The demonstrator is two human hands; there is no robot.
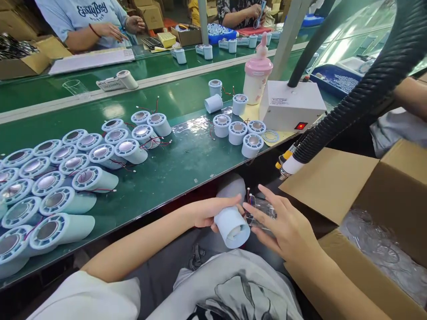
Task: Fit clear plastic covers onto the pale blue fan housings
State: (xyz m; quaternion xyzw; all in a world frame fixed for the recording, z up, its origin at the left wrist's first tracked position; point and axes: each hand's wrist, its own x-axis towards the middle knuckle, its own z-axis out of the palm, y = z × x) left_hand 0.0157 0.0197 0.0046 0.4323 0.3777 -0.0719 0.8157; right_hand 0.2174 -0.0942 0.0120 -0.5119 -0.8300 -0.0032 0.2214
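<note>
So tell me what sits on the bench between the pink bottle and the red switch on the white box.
In the head view, nothing sits between the pink bottle and the red switch but the white box's own top and front face.

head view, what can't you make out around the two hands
- Clear piece under the right hand: see-through and half covered by the fingers, shape unclear.
- Pale blue cylinder in the left hand: far end hidden by the palm.
- Cardboard box: cut off by the right edge, contents blurred under plastic wrap.
</note>
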